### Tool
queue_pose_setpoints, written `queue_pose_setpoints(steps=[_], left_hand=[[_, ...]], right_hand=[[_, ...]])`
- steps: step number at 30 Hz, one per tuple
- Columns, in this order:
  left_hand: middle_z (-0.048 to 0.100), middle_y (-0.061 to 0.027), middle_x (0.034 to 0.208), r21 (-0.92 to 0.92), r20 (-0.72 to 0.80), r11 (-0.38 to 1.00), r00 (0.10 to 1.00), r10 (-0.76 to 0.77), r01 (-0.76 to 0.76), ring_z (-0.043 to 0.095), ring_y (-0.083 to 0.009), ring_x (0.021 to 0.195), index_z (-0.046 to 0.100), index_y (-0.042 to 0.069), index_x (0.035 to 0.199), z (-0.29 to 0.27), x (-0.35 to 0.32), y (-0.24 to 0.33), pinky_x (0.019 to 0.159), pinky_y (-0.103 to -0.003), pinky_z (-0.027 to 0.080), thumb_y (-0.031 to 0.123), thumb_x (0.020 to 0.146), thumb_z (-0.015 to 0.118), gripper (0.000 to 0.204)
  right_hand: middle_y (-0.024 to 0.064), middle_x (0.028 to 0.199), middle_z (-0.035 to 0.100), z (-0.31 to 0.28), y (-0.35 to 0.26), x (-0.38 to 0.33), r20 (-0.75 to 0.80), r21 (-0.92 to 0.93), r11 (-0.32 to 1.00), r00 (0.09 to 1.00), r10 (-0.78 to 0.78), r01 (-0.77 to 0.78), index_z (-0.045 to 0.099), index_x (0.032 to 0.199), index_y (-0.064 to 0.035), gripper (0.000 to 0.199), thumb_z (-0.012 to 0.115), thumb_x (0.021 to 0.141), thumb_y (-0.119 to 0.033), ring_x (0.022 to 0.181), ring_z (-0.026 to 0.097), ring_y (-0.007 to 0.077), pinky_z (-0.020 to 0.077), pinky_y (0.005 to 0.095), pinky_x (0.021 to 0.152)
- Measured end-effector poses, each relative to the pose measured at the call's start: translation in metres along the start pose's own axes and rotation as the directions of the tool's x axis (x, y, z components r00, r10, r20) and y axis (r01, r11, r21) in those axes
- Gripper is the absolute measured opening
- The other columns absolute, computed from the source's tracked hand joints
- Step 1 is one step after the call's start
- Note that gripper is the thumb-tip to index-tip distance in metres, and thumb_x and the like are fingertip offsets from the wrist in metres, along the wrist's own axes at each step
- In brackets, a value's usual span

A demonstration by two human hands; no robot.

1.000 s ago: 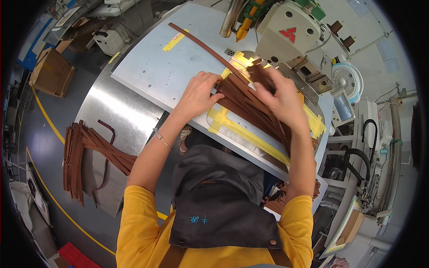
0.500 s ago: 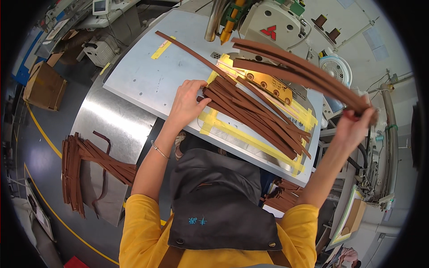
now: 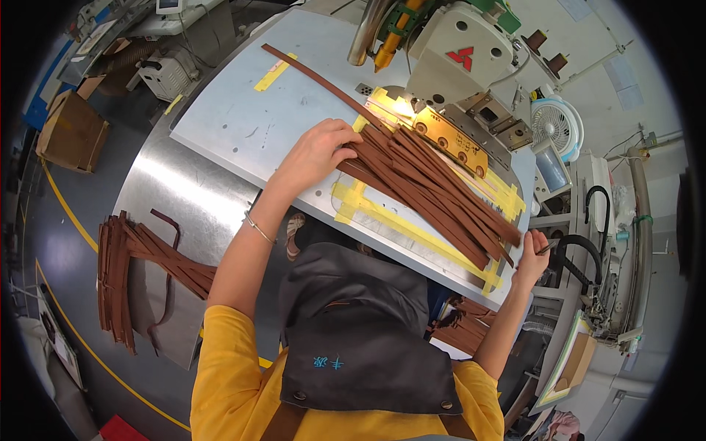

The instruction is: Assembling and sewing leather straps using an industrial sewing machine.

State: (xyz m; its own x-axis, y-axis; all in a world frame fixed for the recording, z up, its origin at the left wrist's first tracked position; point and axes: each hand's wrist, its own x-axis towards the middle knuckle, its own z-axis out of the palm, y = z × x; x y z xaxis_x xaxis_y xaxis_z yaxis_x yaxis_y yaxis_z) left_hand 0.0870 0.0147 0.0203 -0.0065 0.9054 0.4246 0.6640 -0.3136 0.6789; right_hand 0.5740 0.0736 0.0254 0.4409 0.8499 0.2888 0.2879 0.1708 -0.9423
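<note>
Right hand [image 3: 532, 260] curls by the tabletop [image 3: 228, 103] edge, grip unclear; left hand [image 3: 318, 153] pinches the left ends of brown strips [image 3: 440, 192], crossed on that surface. Loosen that, and they could skew toward the machine head [image 3: 439, 73].

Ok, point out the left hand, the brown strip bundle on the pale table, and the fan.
Left hand [image 3: 315, 153]: head view, on the back of the hand.
Brown strip bundle [image 3: 435, 189]: head view, about mid-length.
Fan [image 3: 551, 123]: head view, on the front grille.

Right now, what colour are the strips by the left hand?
The strips are brown; head view shows it best.
</note>
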Motion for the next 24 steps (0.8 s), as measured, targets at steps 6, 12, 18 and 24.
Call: queue_pose_setpoints(steps=[6,12,18,24], left_hand=[[0.063,-0.0121,0.09,-0.019,0.121,0.999,0.992,-0.03,0.032,0.061,-0.0299,0.085,0.067,-0.001,0.097,-0.01,0.014,-0.006,0.076,-0.037,0.049,0.009,0.082,0.066,0.018],[0.064,-0.0122,0.085,-0.01,0.119,0.999,0.992,-0.037,0.038,0.062,-0.0288,0.08,0.067,-0.002,0.097,-0.006,0.025,-0.008,0.073,-0.035,0.05,0.009,0.084,0.065,0.017],[0.065,-0.0124,0.088,-0.045,-0.015,0.986,0.986,-0.163,0.163,0.062,-0.027,0.08,0.066,0.0,0.098,-0.011,0.013,-0.012,0.075,-0.035,0.05,0.008,0.082,0.067,0.018],[0.065,-0.0099,0.094,0.072,0.106,0.993,0.989,-0.099,0.091,0.059,-0.0267,0.094,0.067,0.002,0.094,-0.012,0.0,-0.011,0.085,-0.036,0.048,0.008,0.077,0.071,0.019]], right_hand=[[0.0069,0.096,0.064,0.05,-0.07,-0.034,0.29,-0.433,0.754,0.869,-0.401,0.493,0.063,0.106,0.0,0.024,0.07,0.083,-0.004,0.082,0.059,0.0138,0.0484,0.0276,0.076],[0.0074,0.11,0.063,0.181,-0.119,-0.119,0.825,-0.18,0.436,0.377,-0.422,0.882,0.063,0.107,-0.0055,0.039,0.077,0.073,-0.018,0.101,0.06,0.0268,0.0537,0.037,0.078],[0.0031,0.105,0.064,0.212,-0.104,-0.096,0.886,-0.115,0.512,0.322,-0.335,0.851,0.066,0.098,-0.0065,0.028,0.068,0.071,0.0,0.099,0.059,0.0263,0.0511,0.0388,0.078],[0.0062,0.101,0.063,0.219,-0.102,-0.099,0.871,-0.09,0.543,0.33,-0.363,0.835,0.062,0.094,-0.0051,0.025,0.074,0.073,-0.013,0.096,0.059,0.0268,0.0505,0.0374,0.076]])
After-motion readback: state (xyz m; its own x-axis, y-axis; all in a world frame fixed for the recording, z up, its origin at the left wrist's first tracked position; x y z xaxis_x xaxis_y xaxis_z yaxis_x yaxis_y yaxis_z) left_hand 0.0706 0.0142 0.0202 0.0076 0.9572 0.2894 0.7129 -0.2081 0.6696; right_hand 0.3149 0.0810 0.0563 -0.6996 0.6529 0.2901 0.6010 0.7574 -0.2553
